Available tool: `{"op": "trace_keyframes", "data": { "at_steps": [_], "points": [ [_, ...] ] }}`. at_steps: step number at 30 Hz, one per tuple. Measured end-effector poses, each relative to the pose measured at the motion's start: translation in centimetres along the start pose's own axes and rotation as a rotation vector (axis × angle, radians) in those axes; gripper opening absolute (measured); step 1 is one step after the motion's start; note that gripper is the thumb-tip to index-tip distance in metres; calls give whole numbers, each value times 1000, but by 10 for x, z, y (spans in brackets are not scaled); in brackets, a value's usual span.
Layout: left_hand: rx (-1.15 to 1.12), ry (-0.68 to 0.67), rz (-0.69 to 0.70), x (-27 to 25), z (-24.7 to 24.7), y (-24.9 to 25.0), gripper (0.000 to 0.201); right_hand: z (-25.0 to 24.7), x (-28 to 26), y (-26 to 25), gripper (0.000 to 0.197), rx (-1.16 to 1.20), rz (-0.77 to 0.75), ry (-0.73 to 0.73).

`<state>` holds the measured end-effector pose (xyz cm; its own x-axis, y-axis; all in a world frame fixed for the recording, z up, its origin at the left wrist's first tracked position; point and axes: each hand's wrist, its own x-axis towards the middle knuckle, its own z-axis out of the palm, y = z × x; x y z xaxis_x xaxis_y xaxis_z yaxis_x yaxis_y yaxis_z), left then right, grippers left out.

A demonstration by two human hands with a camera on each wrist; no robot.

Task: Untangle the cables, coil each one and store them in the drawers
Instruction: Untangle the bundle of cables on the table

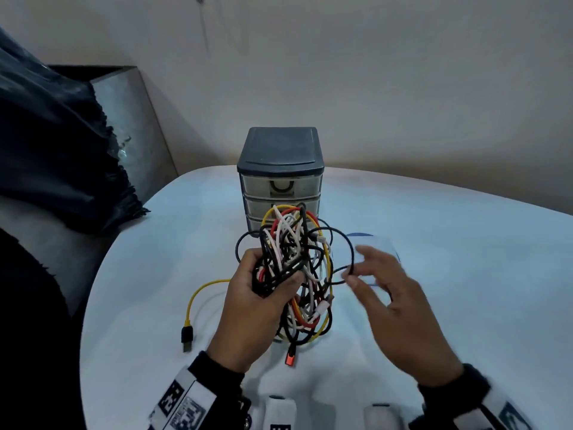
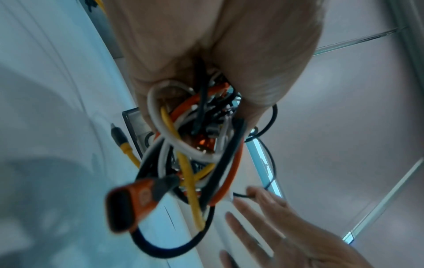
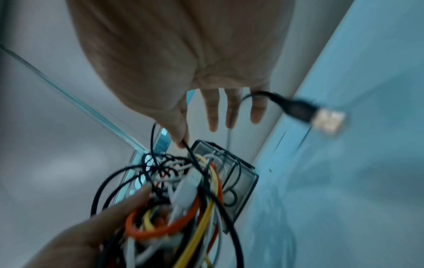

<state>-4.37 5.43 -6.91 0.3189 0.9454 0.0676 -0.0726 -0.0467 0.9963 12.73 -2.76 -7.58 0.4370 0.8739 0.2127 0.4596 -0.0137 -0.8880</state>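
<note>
Partly, cable tangle hides drawers.

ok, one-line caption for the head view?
Left hand grips tangled cables; right hand pinches a black loop before the drawers.

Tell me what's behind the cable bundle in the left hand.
A small drawer unit stands on the table behind the cable bundle. Its top drawer shows fully; the bundle covers part of the lower drawers, so their contents stay hidden.

Drawer unit fronts blocked by held cable tangle.
</note>
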Motion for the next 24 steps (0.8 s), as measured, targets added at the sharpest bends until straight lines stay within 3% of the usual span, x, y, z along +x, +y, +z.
{"op": "trace_keyframes", "data": {
  "at_steps": [6, 10, 12, 16, 20, 24],
  "points": [
    [112, -25, 89, 5, -8, -5, 36, -33, 8, -14, 17, 356, -71, 231],
    [147, 56, 136, 11, -17, -9, 47, -55, 5, -12, 9, -157, -252, 388],
    [120, 119, 147, 14, -23, -10, 47, -65, 5, -7, 7, -275, -237, 429],
    [60, 106, 163, 14, -25, -4, 41, -57, 6, 3, 7, -167, -109, 310],
    [63, -10, 136, 8, -19, -3, 42, -32, 5, 2, 20, -107, -72, 144],
    [107, -127, 129, 5, -15, -7, 51, -17, 3, -5, 27, 123, 24, 57]
  ]
}}
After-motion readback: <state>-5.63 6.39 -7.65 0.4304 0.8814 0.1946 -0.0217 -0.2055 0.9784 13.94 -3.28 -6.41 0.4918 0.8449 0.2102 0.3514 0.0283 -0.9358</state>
